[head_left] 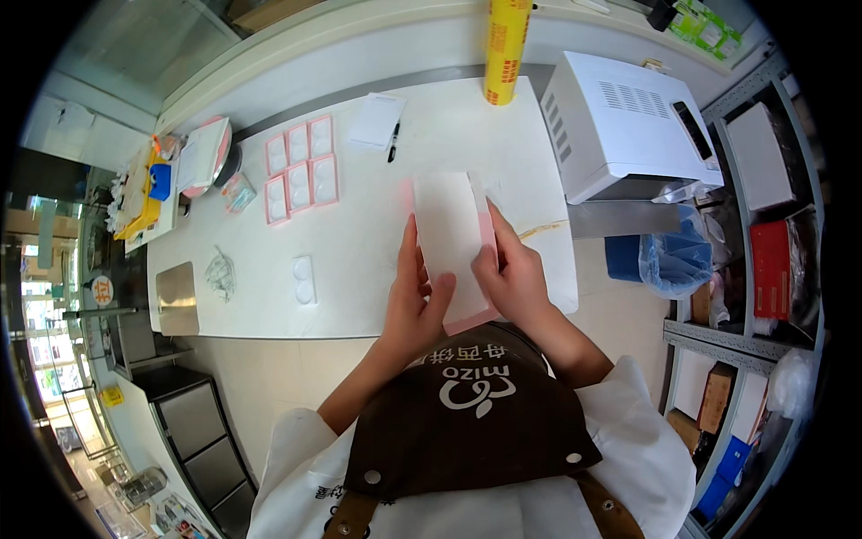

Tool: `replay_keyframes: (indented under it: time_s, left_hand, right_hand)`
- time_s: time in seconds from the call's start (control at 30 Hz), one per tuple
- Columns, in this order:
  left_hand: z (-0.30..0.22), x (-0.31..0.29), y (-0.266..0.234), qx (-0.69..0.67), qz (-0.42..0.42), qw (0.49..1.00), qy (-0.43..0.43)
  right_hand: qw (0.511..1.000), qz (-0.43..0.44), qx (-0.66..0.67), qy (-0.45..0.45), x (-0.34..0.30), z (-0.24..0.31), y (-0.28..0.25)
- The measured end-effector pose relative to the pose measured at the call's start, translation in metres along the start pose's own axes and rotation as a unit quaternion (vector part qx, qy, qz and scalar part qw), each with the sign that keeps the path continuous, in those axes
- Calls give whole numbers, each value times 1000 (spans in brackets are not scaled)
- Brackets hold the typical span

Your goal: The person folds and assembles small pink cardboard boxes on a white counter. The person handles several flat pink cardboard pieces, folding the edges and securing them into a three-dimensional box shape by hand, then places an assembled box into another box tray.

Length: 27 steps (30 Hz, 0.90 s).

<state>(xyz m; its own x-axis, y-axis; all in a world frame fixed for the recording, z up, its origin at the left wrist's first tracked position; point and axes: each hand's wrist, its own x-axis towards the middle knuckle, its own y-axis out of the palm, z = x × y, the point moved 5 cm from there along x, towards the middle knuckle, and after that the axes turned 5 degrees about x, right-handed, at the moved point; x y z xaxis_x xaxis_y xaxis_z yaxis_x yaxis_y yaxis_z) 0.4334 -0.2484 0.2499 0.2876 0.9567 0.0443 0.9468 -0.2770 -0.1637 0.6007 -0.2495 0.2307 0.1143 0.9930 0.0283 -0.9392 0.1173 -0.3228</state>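
A long white and pink piece of folded card (449,220) is held up in front of me, over the near edge of the white table (359,269). My left hand (418,292) grips its left long side, thumb lying on the white face. On the right side my right hand (516,265) closes around the pink edge, its thumb pressed on the card. A white tray with two round hollows (304,280) lies on the table to the left. Beyond it, several small pink boxes (301,171) stand in two rows, with white round-hollowed trays inside.
Paper (376,121) and a black pen (393,144) lie at the back. A yellow tube (505,54) stands near the wall, left of a white microwave (628,117). Crumpled clear plastic (219,274) and a metal plate (177,299) lie left. A lined bin (669,260) stands right.
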Motion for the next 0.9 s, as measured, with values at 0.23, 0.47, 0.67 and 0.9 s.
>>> replay_keyframes:
  time_s: [0.23, 0.47, 0.67, 0.9]
  left_hand:
    - [7, 2, -13, 23, -15, 999, -47]
    - [16, 2, -17, 70, -31, 997, -10]
    - [2, 1, -21, 158, -48, 984, 58]
    - [-5, -1, -21, 190, -57, 976, 91]
  right_hand:
    - [999, 21, -22, -16, -14, 13, 3]
    - [990, 25, -3, -141, -18, 30, 3]
    - [980, 26, -14, -195, -18, 34, 0]
    - [966, -27, -3, -257, -21, 33, -1]
